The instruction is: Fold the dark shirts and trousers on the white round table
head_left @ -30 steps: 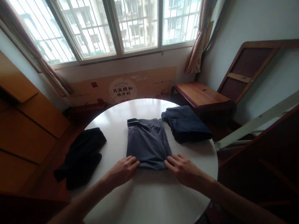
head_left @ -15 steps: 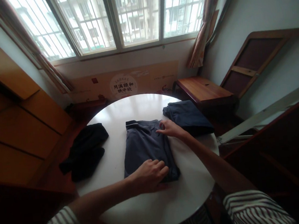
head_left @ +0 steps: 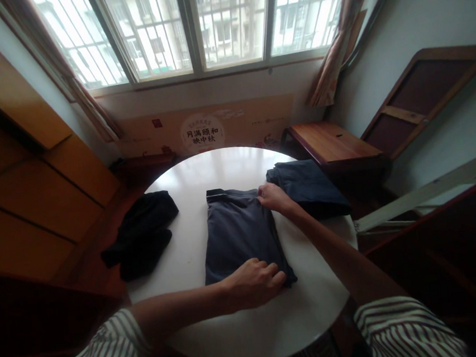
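Dark grey trousers (head_left: 238, 229), folded lengthwise, lie in the middle of a round white table (head_left: 185, 329), waistband toward the window. At the waistband's right corner, my right hand (head_left: 276, 198) pinches the cloth. My left hand (head_left: 256, 282) is closed at the near right end of the trousers, its fingertips on the edge of the fabric and partly hidden from view. Just beyond my right hand sits a folded navy garment (head_left: 310, 185). A crumpled black garment (head_left: 142, 232) hangs partly over the table's left edge.
A low wooden table (head_left: 339, 140) stands behind on the right, near a leaning wood-framed panel (head_left: 415, 99). Orange-brown cabinets (head_left: 26, 210) line the left side. A barred window (head_left: 193, 25) with curtains is ahead, above a printed banner (head_left: 252, 112).
My right hand has closed on the waistband corner. My left hand has slid right to the trousers' near right corner and its fingers have curled. The view has shifted slightly.
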### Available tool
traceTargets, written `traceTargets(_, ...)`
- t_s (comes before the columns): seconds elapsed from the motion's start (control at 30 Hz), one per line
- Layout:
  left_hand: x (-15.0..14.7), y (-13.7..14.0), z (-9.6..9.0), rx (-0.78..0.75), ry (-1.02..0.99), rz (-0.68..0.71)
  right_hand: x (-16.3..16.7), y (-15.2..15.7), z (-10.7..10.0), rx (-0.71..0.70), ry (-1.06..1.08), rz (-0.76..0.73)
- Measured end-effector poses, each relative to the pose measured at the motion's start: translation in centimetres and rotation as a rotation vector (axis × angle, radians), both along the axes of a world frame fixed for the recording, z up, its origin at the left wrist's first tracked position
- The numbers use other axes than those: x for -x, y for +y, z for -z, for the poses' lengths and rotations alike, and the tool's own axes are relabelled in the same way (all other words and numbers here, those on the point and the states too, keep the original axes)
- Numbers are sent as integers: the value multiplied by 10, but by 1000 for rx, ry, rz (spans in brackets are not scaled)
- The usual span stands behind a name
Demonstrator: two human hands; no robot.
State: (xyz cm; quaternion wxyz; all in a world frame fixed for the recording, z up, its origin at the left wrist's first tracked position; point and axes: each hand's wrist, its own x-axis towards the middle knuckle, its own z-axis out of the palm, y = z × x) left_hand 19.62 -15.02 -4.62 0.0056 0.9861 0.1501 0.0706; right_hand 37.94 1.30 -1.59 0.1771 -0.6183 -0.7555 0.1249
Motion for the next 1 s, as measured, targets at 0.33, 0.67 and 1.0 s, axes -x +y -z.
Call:
traceTargets(0.33, 116, -13, 1, -69, -26, -326, 97, 67, -12, 30, 112, -312)
traceTargets(0.67, 149, -27, 23, -69, 78, -376, 136, 94, 7, 147, 103, -349)
traceTargets(1.0, 139, -21, -4, -52, 100, -248, 112, 86, -2, 89, 66, -214)
